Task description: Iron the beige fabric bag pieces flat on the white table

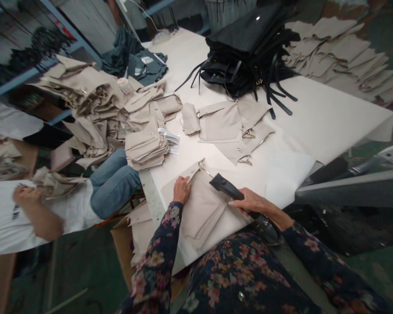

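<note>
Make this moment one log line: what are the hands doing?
left hand on beige fabric stack | right hand holding black handheld tool

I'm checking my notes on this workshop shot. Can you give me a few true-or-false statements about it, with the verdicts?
1. The left hand rests on a stack of beige fabric pieces. True.
2. The right hand holds scissors. False: it holds a black handheld tool.
3. A heap of black bags with long straps lies on the white table. True.
4. The person's sleeves are plain white. False: the left sleeve is dark with a floral print.
5. A co-worker in a white shirt and blue jeans sits beside the table. True.
</note>
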Available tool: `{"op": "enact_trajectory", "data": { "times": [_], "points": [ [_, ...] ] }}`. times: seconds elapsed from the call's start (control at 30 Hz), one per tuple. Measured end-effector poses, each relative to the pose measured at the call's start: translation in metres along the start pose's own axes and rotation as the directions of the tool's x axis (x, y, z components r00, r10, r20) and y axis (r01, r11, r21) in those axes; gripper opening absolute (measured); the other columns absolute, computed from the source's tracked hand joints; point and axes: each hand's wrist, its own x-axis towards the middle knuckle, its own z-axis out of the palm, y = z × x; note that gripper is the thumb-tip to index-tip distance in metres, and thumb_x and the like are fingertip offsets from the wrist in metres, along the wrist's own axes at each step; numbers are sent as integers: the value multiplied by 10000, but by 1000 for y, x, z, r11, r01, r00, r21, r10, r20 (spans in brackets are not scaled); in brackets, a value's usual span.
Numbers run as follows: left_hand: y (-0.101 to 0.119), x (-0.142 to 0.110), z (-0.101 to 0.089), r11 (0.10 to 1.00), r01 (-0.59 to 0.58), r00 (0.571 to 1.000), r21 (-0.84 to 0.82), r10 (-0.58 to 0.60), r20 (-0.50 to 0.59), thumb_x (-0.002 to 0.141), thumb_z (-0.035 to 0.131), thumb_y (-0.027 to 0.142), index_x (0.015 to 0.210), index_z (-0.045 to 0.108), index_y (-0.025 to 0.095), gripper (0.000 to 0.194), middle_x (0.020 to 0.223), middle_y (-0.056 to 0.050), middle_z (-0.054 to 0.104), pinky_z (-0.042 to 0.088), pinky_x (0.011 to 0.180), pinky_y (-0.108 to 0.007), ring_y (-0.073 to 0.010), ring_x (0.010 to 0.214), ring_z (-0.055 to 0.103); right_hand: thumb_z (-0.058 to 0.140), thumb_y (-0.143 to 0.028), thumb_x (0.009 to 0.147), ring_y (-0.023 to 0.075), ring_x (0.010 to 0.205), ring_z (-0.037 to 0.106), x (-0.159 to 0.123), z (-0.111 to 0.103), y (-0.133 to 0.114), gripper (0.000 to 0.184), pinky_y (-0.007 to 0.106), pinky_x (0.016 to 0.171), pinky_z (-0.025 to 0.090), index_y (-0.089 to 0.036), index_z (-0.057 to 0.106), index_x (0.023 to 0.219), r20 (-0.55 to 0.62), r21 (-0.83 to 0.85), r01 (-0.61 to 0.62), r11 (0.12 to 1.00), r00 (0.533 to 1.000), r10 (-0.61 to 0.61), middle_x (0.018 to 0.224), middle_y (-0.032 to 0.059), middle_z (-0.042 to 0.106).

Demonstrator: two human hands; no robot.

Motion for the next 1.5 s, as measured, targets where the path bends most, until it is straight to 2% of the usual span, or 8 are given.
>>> {"op": "enact_trajectory", "data": {
  "times": [0.1,0.2,0.3,0.43,0.6,1.17,1.37,1.5],
  "points": [
    [4,12,-11,996,-38,985,-80,51,167,777,518,149,688,632,165,146,646,-23,548,446,747,-321,-194,734,557,646,-409,791,102,381,467,5,16,-9,285,189,368,354,-161,522,726,55,-9,27,1000,998,-27,454,-45,523],
    [17,3,-25,938,60,940,-341,62,335,795,505,243,846,700,144,225,737,-35,656,463,707,-302,-204,748,601,642,-390,800,104,392,475,11,22,-18,259,191,385,359,-165,529,739,69,-35,63,997,996,-61,460,-48,539],
    [28,-13,-31,726,288,893,-625,31,449,747,599,330,1034,698,122,368,874,-56,714,469,729,-307,-224,786,637,636,-400,805,110,396,486,22,24,-24,296,205,405,377,-170,514,663,83,-57,94,994,993,-89,460,-34,550],
    [33,-32,-15,449,477,857,-756,-45,514,635,712,335,1063,695,115,482,854,-69,731,480,714,-308,-220,735,659,626,-441,815,118,407,500,37,23,-26,356,218,424,401,-171,525,605,80,-57,102,993,992,-98,466,-20,552],
    [33,-44,3,229,514,857,-827,-98,506,587,743,300,1080,687,124,526,839,-67,737,506,699,-317,-230,738,678,630,-450,816,120,407,493,28,25,-17,365,218,406,383,-174,524,602,106,-41,91,995,991,-86,474,-17,548],
    [43,-70,12,208,485,875,-850,-117,470,576,760,317,1072,688,115,541,874,-76,739,518,710,-323,-247,797,683,627,-468,814,110,421,486,10,33,-20,374,210,427,395,-165,529,617,120,3,78,997,990,-77,489,-22,533],
    [42,-80,14,186,495,869,-848,-119,481,570,752,320,1119,668,114,592,891,-79,739,521,689,-315,-251,807,684,603,-487,836,99,388,465,14,16,-38,430,208,403,374,-161,513,572,-70,-43,90,995,993,-93,459,-14,517],
    [41,-77,13,198,474,880,-858,-124,458,568,754,315,1131,663,115,605,881,-72,739,510,666,-296,-236,774,681,621,-451,831,108,395,474,-5,19,-34,383,215,404,384,-170,512,594,-14,-35,79,996,997,-79,466,-17,523]
  ]
}}
